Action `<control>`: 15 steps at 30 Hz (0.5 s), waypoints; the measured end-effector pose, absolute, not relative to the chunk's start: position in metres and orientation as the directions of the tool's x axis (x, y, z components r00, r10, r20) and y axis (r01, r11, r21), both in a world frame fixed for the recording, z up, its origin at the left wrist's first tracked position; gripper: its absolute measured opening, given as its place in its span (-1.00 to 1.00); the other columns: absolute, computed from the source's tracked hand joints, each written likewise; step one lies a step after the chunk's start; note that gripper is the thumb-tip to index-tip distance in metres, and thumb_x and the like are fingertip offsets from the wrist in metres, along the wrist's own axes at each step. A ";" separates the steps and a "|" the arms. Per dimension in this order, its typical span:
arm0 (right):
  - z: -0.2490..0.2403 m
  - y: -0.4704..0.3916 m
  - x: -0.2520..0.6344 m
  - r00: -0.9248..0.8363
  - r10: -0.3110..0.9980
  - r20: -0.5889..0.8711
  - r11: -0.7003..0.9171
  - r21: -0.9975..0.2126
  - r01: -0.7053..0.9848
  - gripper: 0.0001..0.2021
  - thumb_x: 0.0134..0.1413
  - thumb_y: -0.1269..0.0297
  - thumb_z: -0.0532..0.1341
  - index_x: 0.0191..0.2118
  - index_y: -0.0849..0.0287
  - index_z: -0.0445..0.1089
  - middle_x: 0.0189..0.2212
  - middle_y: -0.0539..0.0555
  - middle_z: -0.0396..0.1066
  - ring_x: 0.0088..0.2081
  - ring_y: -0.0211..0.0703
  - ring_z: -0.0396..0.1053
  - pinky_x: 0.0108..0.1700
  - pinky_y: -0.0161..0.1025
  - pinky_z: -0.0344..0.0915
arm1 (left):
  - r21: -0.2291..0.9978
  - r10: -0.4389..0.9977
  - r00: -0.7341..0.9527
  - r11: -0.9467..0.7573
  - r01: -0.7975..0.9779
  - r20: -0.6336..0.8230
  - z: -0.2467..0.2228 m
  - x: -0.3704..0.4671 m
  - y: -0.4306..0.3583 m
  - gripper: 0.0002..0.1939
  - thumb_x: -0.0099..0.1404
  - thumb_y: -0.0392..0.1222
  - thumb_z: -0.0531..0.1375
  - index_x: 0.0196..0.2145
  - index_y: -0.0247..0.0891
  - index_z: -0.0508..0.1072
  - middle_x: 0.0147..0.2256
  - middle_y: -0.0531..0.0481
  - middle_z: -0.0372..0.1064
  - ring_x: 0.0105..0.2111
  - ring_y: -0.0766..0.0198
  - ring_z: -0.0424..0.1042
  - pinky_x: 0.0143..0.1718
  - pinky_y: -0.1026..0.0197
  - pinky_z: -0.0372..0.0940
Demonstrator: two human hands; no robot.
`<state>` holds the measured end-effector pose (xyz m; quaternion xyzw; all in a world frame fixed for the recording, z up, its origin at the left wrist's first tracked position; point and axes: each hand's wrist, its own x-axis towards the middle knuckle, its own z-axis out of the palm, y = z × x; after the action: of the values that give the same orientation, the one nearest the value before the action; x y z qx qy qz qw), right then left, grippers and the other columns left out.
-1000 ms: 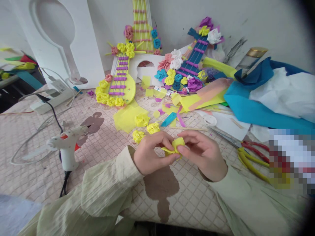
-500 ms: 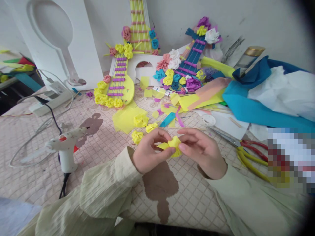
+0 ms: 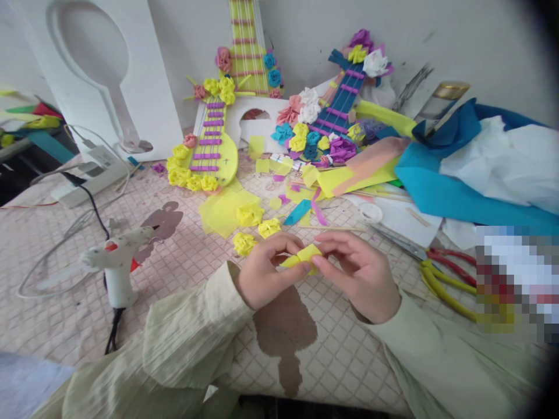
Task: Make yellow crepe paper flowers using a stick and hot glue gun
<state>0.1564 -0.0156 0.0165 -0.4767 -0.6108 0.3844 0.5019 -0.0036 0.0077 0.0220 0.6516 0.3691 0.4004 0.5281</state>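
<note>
Between my two hands is a small piece of folded yellow paper (image 3: 309,253), raised over the table. My left hand (image 3: 273,270) pinches its left side, thumb in front and fingers behind. At the right edge, my right hand (image 3: 360,270) grips the paper between thumb and fingertips. Just beyond my left hand lie several crumpled yellow paper flowers (image 3: 244,244), one resting on flat yellow paper sheets (image 3: 216,212). A thin wooden stick (image 3: 340,228) lies behind my right hand.
A white glue gun (image 3: 120,262) stands at left, near a power strip (image 3: 91,180) with cables. Flower-trimmed paper instruments, one yellow (image 3: 225,154) and one blue (image 3: 338,113), lean at the back. Red-handled scissors (image 3: 449,265) and yellow-handled pliers (image 3: 441,291) lie right, below blue paper (image 3: 437,186).
The yellow paper's upper part, rounded before, now shows a flatter, squarer face. My right thumb and fingers have shifted slightly left and down along it.
</note>
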 end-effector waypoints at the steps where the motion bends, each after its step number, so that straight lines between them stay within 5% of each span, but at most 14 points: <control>1: 0.017 -0.016 0.157 -0.041 0.969 0.244 0.247 -0.949 0.194 -0.79 -0.07 0.41 0.23 -0.23 0.12 0.33 -0.44 -0.03 0.43 -0.35 -0.31 0.39 -0.29 -0.35 0.38 | 0.986 0.906 0.403 -0.161 0.037 0.133 0.022 -0.003 0.007 -0.81 0.05 -0.24 0.23 -0.58 -0.34 0.28 -0.38 -0.06 0.30 -0.35 0.31 0.32 -0.34 0.25 0.26; 8: 0.018 -0.015 0.156 -0.040 0.967 0.251 0.253 -0.937 0.241 -0.80 -0.08 0.39 0.23 -0.25 0.13 0.34 -0.44 0.00 0.43 -0.35 -0.25 0.40 -0.26 -0.26 0.39 | 0.997 0.900 0.430 -0.081 0.019 0.065 0.019 -0.002 0.007 -0.82 0.10 -0.21 0.20 -0.54 -0.33 0.27 -0.41 -0.06 0.34 -0.39 0.32 0.33 -0.34 0.24 0.26; 15: 0.018 -0.011 0.157 -0.053 0.993 0.102 0.109 -0.981 0.161 -0.81 -0.11 0.31 0.27 -0.30 0.18 0.35 -0.47 0.02 0.45 -0.40 -0.24 0.42 -0.33 -0.26 0.40 | 0.991 0.920 0.384 -0.112 0.077 0.074 0.018 -0.002 0.007 -0.83 0.09 -0.21 0.20 -0.55 -0.33 0.30 -0.42 -0.06 0.36 -0.40 0.32 0.34 -0.35 0.25 0.27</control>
<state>0.1571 -0.0111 0.0176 -0.5009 -0.5761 0.4410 0.4720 -0.0022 0.0065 0.0176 0.6343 0.3929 0.3919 0.5382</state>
